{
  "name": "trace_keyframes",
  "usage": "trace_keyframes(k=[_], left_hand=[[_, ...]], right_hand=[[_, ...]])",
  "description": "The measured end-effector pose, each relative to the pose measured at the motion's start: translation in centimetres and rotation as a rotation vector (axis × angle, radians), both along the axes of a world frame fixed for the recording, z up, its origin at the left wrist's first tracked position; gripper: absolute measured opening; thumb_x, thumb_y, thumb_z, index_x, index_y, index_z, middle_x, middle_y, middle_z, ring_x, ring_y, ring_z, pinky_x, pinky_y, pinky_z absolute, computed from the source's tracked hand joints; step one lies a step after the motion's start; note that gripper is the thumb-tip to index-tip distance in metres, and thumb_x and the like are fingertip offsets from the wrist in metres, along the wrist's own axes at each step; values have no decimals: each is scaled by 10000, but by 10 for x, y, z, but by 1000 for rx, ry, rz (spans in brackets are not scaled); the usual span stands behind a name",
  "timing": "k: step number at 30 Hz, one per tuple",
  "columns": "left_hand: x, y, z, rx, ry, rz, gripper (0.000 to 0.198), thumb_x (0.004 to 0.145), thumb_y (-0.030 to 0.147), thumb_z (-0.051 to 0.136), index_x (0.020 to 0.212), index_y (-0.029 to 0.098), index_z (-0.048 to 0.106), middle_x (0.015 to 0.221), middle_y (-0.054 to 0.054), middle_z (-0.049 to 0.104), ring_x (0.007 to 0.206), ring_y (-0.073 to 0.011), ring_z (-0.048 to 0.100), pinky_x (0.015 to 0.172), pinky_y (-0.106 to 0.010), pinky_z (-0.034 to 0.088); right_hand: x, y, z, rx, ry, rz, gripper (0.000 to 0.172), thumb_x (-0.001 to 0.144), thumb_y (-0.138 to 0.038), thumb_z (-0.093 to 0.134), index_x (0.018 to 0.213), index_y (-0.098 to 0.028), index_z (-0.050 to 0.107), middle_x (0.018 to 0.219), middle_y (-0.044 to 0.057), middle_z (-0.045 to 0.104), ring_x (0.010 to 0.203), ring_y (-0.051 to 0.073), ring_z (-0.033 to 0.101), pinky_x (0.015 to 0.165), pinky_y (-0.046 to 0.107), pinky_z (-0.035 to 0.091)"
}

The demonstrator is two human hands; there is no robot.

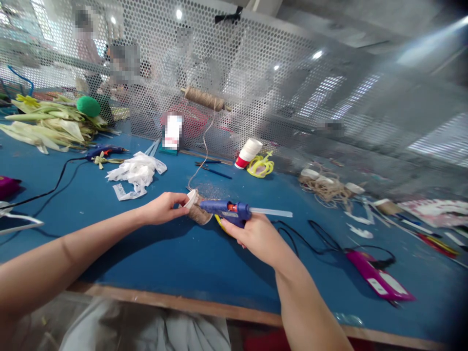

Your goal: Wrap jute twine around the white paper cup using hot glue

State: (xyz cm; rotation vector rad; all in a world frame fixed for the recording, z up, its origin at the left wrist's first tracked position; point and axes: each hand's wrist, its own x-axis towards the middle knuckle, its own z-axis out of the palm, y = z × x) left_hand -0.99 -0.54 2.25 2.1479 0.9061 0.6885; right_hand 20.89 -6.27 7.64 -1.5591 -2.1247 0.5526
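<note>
Between thumb and fingers, my left hand [166, 207] pinches the white rim of a small paper cup [199, 213], which lies tilted and looks wrapped in brown twine. My right hand [258, 236] grips a blue hot glue gun [234, 210] by its handle. A clear glue stick [272, 212] pokes out of the gun's back end. The gun's nozzle end is at the cup's side; whether it touches is hidden. From the cup a strand of twine [205, 146] runs up to a twine spool [204, 99] on a rod at the mesh screen.
Crumpled white plastic [137, 173] and another glue gun [104, 152] lie to the left, near corn husks [54, 122]. Stacked paper cups [248, 153] and a yellow crown-like piece [261, 166] stand behind. A purple power strip [378, 275] with black cable lies right. The mesh screen [153, 73] bounds the table.
</note>
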Motion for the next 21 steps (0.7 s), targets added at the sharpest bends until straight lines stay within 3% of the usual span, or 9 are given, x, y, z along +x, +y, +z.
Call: trace_keyframes(k=[15,21], left_hand=[[-3,3,-1,16,53,-57,250,827,298,426,872,114,589,831,-32,631,748,-137,539,687,-223,408],[-5,7,-4,38,42,-94,246,819,294,449,910,115,589,881,-41,640,800,-150,557,736,-229,418]], right_hand=[[4,3,1,-137,141,-74,185,722,-346,531,660,-173,553,423,-42,478,331,87,420,354,209,366],[7,8,4,-141,152,-84,195,716,-338,530,631,-163,545,375,-42,466,335,88,430,370,203,390]])
